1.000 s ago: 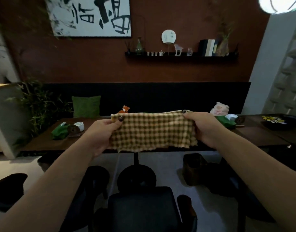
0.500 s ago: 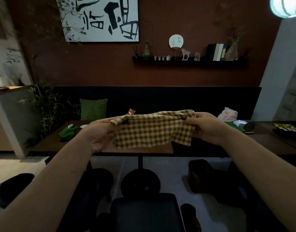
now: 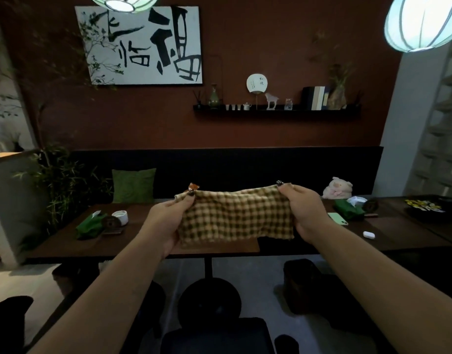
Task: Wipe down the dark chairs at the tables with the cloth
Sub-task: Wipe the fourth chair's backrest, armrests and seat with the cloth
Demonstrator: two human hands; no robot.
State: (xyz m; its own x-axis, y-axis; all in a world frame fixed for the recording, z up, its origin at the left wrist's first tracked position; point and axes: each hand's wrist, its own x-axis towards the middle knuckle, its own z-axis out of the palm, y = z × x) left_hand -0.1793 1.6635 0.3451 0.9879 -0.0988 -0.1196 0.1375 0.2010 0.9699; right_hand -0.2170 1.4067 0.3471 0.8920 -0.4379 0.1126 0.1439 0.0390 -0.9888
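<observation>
Left hand [image 3: 166, 223] and right hand [image 3: 305, 213] each pinch an upper corner of the checked cloth [image 3: 236, 217], thumbs on the near face, fingers curled behind; the cloth hangs spread between them, its lower edge free above the near edge of the left bench [image 3: 66, 241]. A right bench [image 3: 398, 233] stands apart, with a gap of floor [image 3: 258, 282] between. Directly below, near, a dark chair [image 3: 214, 335]; another chair [image 3: 7, 310] lies far left. Past the benches runs a dark banquette [image 3: 245, 169].
</observation>
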